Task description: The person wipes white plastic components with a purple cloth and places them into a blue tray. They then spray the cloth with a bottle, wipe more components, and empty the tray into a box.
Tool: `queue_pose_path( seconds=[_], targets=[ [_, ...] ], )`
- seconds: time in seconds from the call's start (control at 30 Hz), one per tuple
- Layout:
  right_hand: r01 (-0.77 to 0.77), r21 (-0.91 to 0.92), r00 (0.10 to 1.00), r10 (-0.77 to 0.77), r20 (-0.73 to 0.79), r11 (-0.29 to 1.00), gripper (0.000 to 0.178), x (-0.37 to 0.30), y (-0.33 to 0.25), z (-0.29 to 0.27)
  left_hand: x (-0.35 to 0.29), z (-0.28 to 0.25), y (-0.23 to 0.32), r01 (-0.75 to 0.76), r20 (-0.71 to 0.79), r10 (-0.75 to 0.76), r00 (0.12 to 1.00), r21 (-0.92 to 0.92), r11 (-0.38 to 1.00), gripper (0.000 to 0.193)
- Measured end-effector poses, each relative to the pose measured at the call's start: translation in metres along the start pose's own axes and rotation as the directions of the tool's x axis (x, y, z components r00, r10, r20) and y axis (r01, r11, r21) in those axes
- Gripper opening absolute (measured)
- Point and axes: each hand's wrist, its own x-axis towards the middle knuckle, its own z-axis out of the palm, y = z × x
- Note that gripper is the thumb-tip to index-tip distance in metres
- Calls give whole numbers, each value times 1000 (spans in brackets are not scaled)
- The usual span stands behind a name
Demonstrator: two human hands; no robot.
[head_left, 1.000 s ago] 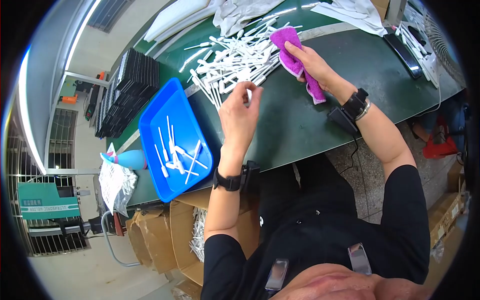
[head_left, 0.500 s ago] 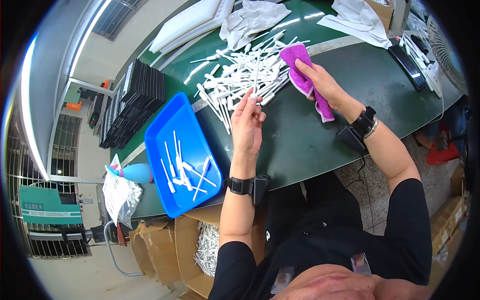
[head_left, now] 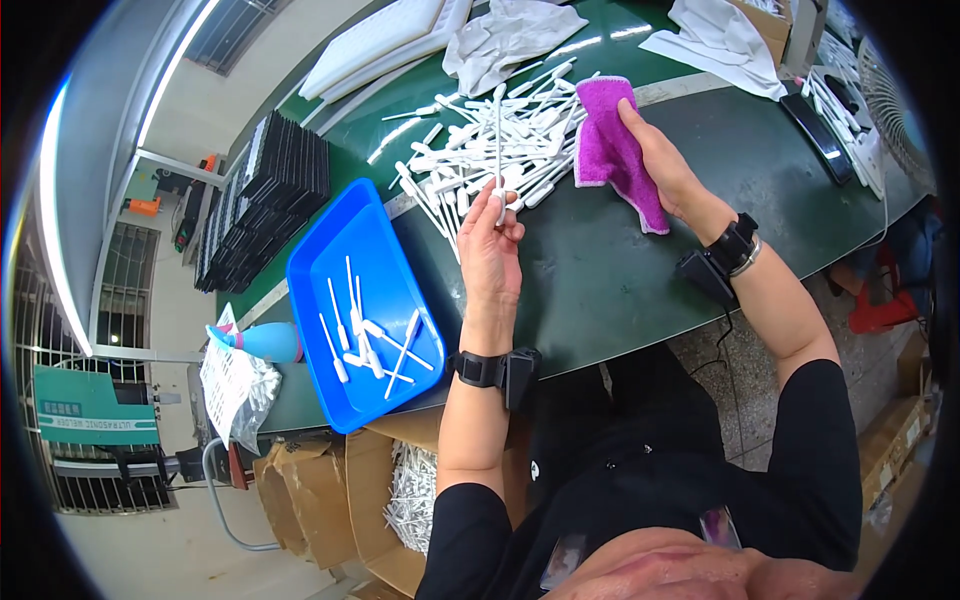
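Note:
My left hand [head_left: 491,250] pinches a slim white plastic stick [head_left: 498,140] with a thicker end, holding it upright between thumb and fingers. My right hand [head_left: 662,165] grips a purple cloth [head_left: 608,135], which hangs open to the right of the stick and apart from it. Just beyond both hands lies a loose pile of similar white sticks [head_left: 470,160] on the green table [head_left: 590,280]. A blue tray [head_left: 345,225] stands left of my left forearm, with several of these sticks lying in its near part.
Stacked black trays [head_left: 265,205] stand at the left, behind a light blue spray bottle [head_left: 268,343]. White cloths [head_left: 510,45] lie at the far edge. A dark phone-like object [head_left: 815,135] and a fan [head_left: 890,100] are at the right. Below the table, a cardboard box [head_left: 368,510] holds more white sticks.
The purple cloth has moved slightly right and spread out, away from the stick. My left hand has shifted a little left, the stick still held upright.

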Motion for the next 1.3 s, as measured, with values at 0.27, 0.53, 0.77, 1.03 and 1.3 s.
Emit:
queue_pose_path(
  seconds=[0.27,0.53,0.77,1.03,1.3],
  targets=[
    [70,100,956,-95,277,993,40,-11,31,24,-9,28,-17,2,172,-47,984,253,968,28],
    [-31,623,999,6,42,782,31,0,25,0,-20,54,-27,343,336,-522,784,466,815,24],
    [17,561,996,37,-85,828,26,1,16,0,-23,44,-33,-557,540,197,818,830,38,27],
    [43,76,988,-54,147,996,31,-19,32,36,-16,22,-19,-447,403,211,891,860,247,28],
    [-249,-238,741,343,577,939,30,-26,15,28,-15,27,11,-110,173,77,982,194,975,26]
  ],
)
